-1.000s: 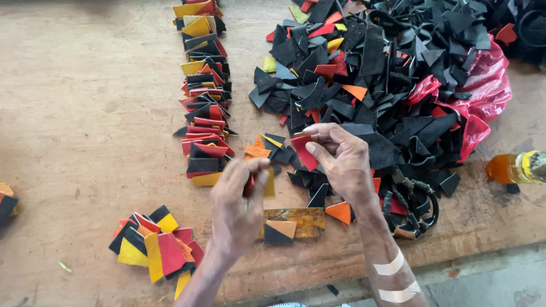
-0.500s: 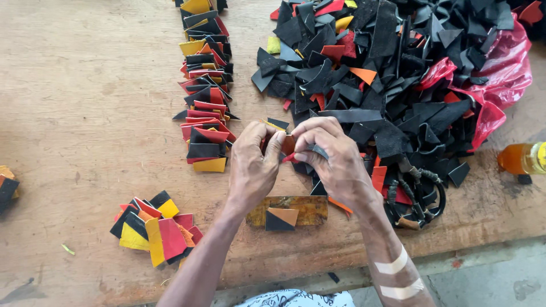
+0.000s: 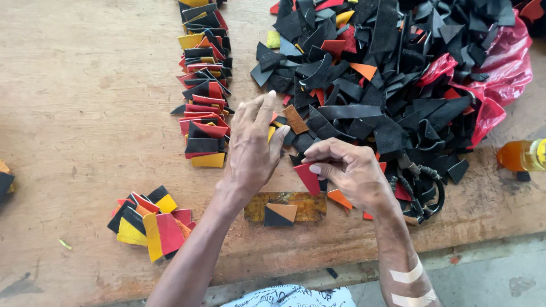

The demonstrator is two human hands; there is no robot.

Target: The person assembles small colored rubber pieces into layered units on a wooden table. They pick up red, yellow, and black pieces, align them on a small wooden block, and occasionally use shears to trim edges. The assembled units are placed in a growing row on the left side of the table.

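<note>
So it's a worn wooden table (image 3: 85, 85), scuffed and stained all over. Lying on it: a big heap of mostly black scraps (image 3: 375, 85) spilling off a red plastic bag (image 3: 509, 62), a long overlapping row of red, black and yellow pieces (image 3: 203, 85), a small fanned stack of the same colours (image 3: 151, 224) near the front edge, and a little brown pad (image 3: 304, 206) with an orange-and-black piece (image 3: 280, 215) on top. There's also an orange bottle (image 3: 520, 156) lying at the right edge and a black ring-shaped strap (image 3: 426, 196) beside the heap.
</note>
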